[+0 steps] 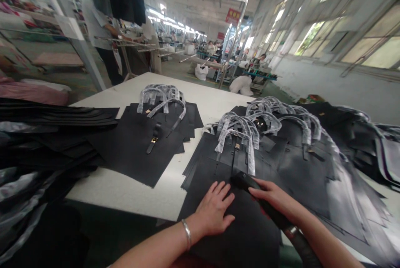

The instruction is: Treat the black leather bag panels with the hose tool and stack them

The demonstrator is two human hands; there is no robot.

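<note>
My left hand [215, 207], a silver bangle on its wrist, lies flat with spread fingers on a black leather-like bag panel [200, 176]. In my right hand [275, 195] is a long black tool [246, 182]. A metal band joins its rear end to a thick dark hose or handle. The tool's front end is over the panel, just below a strap with a gold buckle [237, 146]; whether it touches cannot be seen. Plastic-wrapped bag handles [234, 128] arch up from the panel's top edge. More black panels lie stacked beneath.
On the white table [125, 187], another stack of buckled panels [134, 135] lies left of centre. More panels with wrapped handles [306, 168] cover the right side. Dark sheets [56, 135] are piled at far left. A metal post [78, 39] and a person [100, 31] stand beyond.
</note>
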